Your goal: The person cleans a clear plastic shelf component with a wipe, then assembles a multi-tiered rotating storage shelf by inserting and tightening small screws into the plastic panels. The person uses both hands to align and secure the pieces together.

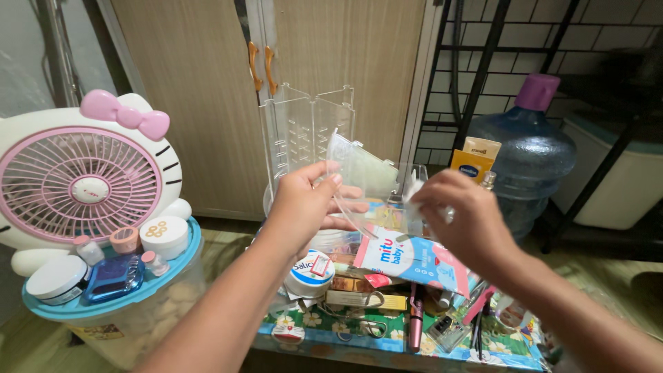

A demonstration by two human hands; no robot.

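Two bare forearms enter from six o'clock; left hand and right hand wear no rings, watch, gloves or visible sleeves.

Pink cat-shaped fan, blue water jug, wooden cabinet doors.

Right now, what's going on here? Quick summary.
A person holds a clear plastic piece up in the left hand, while the right hand presses a white wipe against its edge. Behind it stands a clear plastic organizer. Below the hands is a cluttered tray with a wipes pack, a round jar and small cosmetics. To the left sits a pink cat-shaped fan.
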